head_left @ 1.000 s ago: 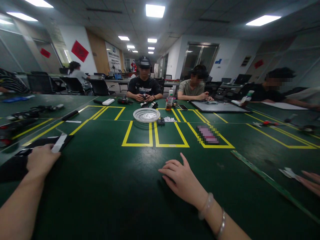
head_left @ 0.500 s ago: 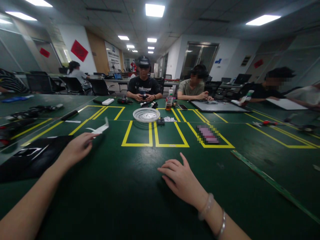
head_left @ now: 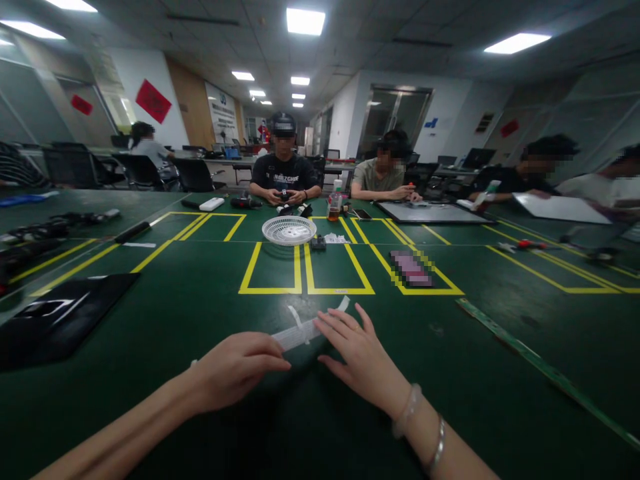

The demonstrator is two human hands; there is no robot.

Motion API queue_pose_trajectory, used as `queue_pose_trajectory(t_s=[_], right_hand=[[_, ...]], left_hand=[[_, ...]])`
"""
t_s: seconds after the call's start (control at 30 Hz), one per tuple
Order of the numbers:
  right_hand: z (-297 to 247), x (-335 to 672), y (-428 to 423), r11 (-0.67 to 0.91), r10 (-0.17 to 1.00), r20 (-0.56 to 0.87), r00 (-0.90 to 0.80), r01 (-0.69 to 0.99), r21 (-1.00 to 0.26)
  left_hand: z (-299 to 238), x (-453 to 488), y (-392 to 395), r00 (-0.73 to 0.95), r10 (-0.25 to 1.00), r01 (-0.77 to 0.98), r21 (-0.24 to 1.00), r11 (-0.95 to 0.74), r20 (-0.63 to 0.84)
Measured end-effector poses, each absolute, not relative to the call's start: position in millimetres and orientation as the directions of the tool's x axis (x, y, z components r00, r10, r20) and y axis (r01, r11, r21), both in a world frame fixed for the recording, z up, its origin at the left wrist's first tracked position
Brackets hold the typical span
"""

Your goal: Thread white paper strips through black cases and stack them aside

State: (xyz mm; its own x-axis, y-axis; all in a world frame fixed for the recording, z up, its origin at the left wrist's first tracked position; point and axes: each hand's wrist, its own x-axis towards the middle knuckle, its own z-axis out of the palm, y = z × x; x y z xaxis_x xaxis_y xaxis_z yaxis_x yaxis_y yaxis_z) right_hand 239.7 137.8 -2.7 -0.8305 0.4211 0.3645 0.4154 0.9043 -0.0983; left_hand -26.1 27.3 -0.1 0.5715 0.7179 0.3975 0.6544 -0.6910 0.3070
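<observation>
A flat whitish strip (head_left: 289,337), with a narrow white band across its middle and a bent far end, lies slanted between my hands just above or on the green table. My left hand (head_left: 240,370) grips its near left end, fingers closed around it. My right hand (head_left: 363,357) has its fingers stretched over the right part of the strip, touching it, with the thumb apart. The strip's exact kind is not clear. Beyond the hands are yellow tape outlines (head_left: 270,291) on the table.
A white plastic basket (head_left: 270,233) stands ahead, beside a small black object (head_left: 319,243). A black sheet-like item (head_left: 75,320) lies at left, a green strip (head_left: 530,357) at right. A pixelated pink item (head_left: 413,269) lies right of centre. Several people sit across the table.
My left hand has brought the white strip from the left to the centre, beside my right hand. My right hand stays nearly in place, its fingers now over the strip.
</observation>
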Motion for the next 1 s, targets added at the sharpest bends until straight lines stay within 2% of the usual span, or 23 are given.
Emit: queue_pose_trajectory(t_s=[0.17,0.3,0.5,0.6,0.67,0.77,0.83,1.0], right_hand=[[-6,239,137,0.895,0.446,0.319,-0.836,0.412,-0.172],[-6,239,137,0.881,0.466,0.278,-0.84,0.412,-0.233],[-4,239,137,0.877,0.451,0.219,-0.865,0.384,-0.289],[-4,239,138,0.876,0.434,0.188,-0.881,0.364,-0.316],[-5,239,139,0.872,0.435,0.173,-0.884,0.366,-0.325],[-5,238,137,0.866,0.444,0.158,-0.882,0.378,-0.327],[-4,238,136,0.867,0.444,0.151,-0.883,0.38,-0.322],[0,238,133,0.869,0.435,0.143,-0.889,0.374,-0.323]], left_hand=[[4,-23,23,0.535,0.745,0.582,0.466,-0.667,0.399],[4,-24,20,0.449,0.833,0.557,0.627,-0.544,0.324],[5,-42,26,0.361,0.905,0.614,0.673,-0.412,0.226],[2,-64,37,0.269,0.956,0.721,0.633,-0.28,0.117],[0,-87,44,0.135,0.986,0.792,0.587,-0.166,0.097],[-2,-136,49,-0.18,0.978,0.911,0.393,0.125,0.105],[-3,-176,41,-0.386,0.914,0.906,0.238,0.35,0.125],[-12,-266,-4,-0.725,0.668,0.689,0.147,0.71,0.168]])
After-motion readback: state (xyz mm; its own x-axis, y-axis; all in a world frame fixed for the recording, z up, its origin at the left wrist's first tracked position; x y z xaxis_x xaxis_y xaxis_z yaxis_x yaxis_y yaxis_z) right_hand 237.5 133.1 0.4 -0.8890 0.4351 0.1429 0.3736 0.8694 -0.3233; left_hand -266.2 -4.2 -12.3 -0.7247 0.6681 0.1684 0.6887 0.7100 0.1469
